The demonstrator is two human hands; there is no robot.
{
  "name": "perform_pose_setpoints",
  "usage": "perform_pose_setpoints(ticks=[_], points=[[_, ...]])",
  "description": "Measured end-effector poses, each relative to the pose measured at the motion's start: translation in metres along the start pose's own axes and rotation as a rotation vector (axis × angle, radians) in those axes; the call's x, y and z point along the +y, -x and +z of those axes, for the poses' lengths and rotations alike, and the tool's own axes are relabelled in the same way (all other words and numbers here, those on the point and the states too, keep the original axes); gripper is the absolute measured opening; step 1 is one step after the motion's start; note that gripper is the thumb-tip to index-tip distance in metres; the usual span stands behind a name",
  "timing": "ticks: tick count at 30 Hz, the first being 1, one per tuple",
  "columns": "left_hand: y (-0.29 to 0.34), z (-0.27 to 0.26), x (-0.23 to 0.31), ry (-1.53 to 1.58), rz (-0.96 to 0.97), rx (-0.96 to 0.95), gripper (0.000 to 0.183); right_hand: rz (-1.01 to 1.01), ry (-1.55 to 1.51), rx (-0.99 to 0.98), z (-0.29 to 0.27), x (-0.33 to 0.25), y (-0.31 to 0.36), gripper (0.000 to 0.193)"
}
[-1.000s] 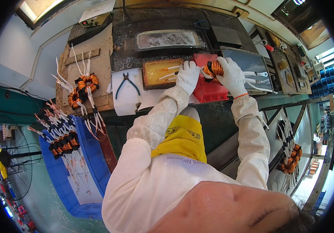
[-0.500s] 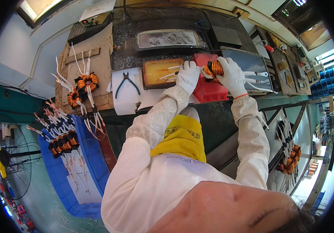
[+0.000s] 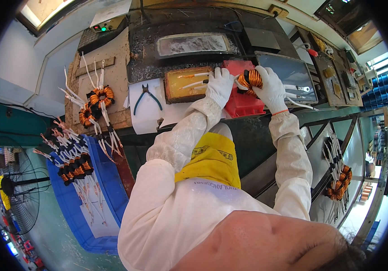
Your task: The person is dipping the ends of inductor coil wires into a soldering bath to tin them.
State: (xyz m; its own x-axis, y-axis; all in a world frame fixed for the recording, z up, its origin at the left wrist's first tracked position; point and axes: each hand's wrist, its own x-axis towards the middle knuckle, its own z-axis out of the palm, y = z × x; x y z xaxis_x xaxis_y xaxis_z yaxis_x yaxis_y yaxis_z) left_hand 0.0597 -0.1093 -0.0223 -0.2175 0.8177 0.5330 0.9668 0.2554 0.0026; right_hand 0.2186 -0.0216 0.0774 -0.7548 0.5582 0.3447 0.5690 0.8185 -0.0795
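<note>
Both my hands wear white gloves. My right hand (image 3: 270,89) grips a copper-wound toroidal coil (image 3: 249,80) over a red plastic block (image 3: 244,105). White-sleeved leads with metal lugs stick out of the coil on both sides. My left hand (image 3: 220,86) is closed around the leads on the left (image 3: 197,83), whose ends reach over a shallow tray of yellowish-amber material (image 3: 172,86). The leads on the right (image 3: 297,88) extend over a grey panel (image 3: 288,72). Whether the lead ends touch the amber material, I cannot tell.
Cutting pliers (image 3: 146,97) lie on white paper left of the tray. Behind is a rectangular pot with a silvery surface (image 3: 194,45). Two more coils (image 3: 101,96) rest on a board at left. A blue crate (image 3: 113,180) holds several coils; others (image 3: 339,183) hang at lower right.
The left leads have shifted a little over the amber tray, their ends spreading further apart. Both hands keep their hold in nearly the same place.
</note>
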Motion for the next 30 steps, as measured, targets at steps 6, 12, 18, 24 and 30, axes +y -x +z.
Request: perform_pose_setpoints(ticks=[6,12,18,24,30], points=[[-0.009,0.0,0.008,-0.074,0.034,0.054,0.015,0.148,-0.077,-0.002,0.0,0.004,0.016,0.062],[-0.015,0.002,-0.003,0.032,0.125,-0.007,0.016,0.183,-0.063,-0.139,-0.02,-0.008,0.012,0.062],[-0.024,0.011,-0.002,0.002,0.161,0.097,0.013,0.158,-0.147,-0.097,-0.01,0.004,0.015,0.064],[-0.043,0.02,-0.014,0.094,0.227,0.172,0.013,0.238,-0.099,-0.032,0.001,-0.002,0.009,0.062],[-0.062,0.034,-0.021,0.041,0.224,0.13,0.011,0.291,-0.095,0.005,0.007,-0.009,-0.004,0.06]])
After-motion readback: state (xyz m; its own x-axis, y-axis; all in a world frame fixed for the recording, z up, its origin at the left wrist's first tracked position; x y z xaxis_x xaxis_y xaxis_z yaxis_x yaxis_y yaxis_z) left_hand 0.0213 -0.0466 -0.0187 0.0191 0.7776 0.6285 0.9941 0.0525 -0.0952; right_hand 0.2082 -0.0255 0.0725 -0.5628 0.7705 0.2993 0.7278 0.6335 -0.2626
